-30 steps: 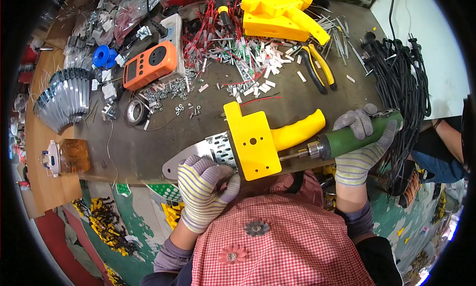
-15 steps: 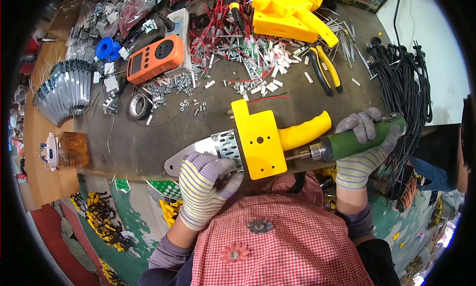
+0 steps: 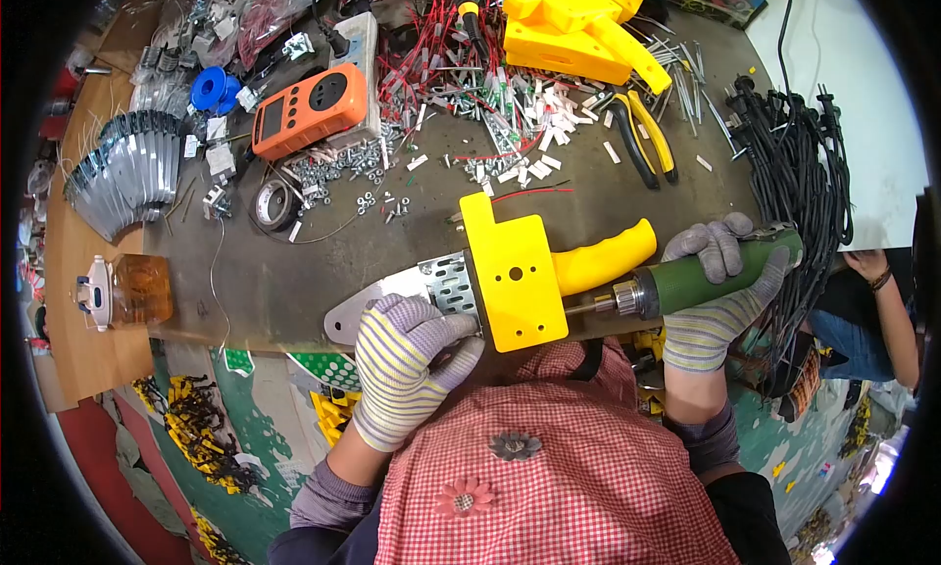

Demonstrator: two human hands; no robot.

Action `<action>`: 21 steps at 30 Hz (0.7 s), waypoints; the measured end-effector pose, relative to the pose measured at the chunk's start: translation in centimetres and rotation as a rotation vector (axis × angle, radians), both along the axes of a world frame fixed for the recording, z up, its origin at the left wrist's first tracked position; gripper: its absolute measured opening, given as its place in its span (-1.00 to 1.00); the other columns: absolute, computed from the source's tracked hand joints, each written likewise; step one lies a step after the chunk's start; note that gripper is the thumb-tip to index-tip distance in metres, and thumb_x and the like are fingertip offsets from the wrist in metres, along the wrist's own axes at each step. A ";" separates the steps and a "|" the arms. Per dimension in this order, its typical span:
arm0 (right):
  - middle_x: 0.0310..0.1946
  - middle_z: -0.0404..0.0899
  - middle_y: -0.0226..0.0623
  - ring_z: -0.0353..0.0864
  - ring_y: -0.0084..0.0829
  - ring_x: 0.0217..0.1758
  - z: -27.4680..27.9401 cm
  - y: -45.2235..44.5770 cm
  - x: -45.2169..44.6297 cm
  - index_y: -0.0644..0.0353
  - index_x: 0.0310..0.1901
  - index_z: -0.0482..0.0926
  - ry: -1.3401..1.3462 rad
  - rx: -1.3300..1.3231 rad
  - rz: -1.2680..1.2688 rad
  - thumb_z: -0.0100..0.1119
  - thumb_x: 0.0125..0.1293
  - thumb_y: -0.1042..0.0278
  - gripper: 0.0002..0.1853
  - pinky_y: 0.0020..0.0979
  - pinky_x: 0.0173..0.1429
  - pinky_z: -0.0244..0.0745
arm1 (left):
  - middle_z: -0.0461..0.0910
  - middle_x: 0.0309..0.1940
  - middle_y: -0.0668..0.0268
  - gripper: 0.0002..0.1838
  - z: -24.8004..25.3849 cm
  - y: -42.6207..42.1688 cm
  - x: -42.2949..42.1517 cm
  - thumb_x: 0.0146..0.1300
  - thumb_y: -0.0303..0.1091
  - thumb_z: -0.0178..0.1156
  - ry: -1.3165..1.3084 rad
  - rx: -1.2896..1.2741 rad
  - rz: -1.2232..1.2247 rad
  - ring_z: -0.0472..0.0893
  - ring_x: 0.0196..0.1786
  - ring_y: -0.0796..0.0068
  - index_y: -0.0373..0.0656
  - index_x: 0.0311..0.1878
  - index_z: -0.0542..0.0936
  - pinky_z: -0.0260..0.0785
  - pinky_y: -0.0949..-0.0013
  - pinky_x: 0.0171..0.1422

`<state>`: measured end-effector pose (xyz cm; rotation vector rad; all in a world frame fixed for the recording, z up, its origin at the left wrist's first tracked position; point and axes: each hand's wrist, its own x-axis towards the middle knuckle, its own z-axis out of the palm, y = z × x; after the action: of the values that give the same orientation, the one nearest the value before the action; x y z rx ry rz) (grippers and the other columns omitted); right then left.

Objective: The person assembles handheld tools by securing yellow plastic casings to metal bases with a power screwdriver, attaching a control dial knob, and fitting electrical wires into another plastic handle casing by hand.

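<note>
A yellow housing with a handle [image 3: 516, 273] lies at the table's front edge, joined to a perforated metal guard [image 3: 450, 285] and a flat grey metal plate [image 3: 365, 305]. My left hand [image 3: 407, 364], in a striped glove, is closed at the guard and plate; what its fingertips pinch is hidden. In my gloved right hand [image 3: 720, 286] is a green electric screwdriver [image 3: 686, 285], held level. Its bit points left, with the tip at the right side of the housing, below the handle.
Behind lie an orange meter [image 3: 309, 111], a tape roll [image 3: 274, 205], pliers [image 3: 642, 139], loose screws and white connectors. Black cables [image 3: 799, 173] hang at the right. A bottle [image 3: 139, 291] stands left. Another person's arm [image 3: 887, 305] shows at the far right.
The camera view has shifted, so the table items appear slightly to the right. Both hands keep their grips. The other person's arm has come further into view at the right.
</note>
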<state>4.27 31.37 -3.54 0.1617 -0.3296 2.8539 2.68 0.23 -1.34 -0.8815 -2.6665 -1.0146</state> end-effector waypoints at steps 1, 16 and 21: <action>-0.54 0.26 -0.51 0.28 -0.52 -0.48 0.0 0.0 0.0 0.20 0.03 0.54 -0.002 0.000 0.001 0.24 0.41 -0.17 -0.47 -0.27 0.28 0.45 | 0.61 -0.46 0.33 -0.78 0.0 0.0 0.0 -0.06 -0.35 0.52 0.000 0.007 -0.001 0.59 -0.39 0.25 -0.05 -0.28 0.75 0.37 0.18 -0.22; -0.64 0.12 -0.63 0.15 -0.60 -0.59 -0.6 -0.5 -0.4 0.14 0.01 0.60 -0.040 -0.057 -0.030 0.14 0.45 -0.17 -0.52 -0.38 0.07 0.40 | 0.55 -0.46 0.27 -0.85 -0.3 -0.5 -1.5 0.03 -0.38 0.41 0.054 -0.111 -0.270 0.57 -0.32 0.18 -0.14 -0.32 0.66 0.41 0.12 -0.17; -0.64 0.10 -0.62 0.15 -0.58 -0.57 -0.1 -0.6 -0.5 0.09 0.04 0.59 -0.144 -0.036 -0.081 0.12 0.44 -0.25 -0.48 -0.37 0.00 0.34 | 0.55 -0.45 0.29 -0.84 -0.9 -0.6 -1.3 0.02 -0.39 0.43 0.087 -0.040 -0.254 0.56 -0.31 0.20 -0.10 -0.31 0.65 0.40 0.13 -0.17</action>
<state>3.76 30.74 -3.59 -0.0625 -0.3054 2.7953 1.36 -0.39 -2.21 -1.2677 -2.5571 -0.9504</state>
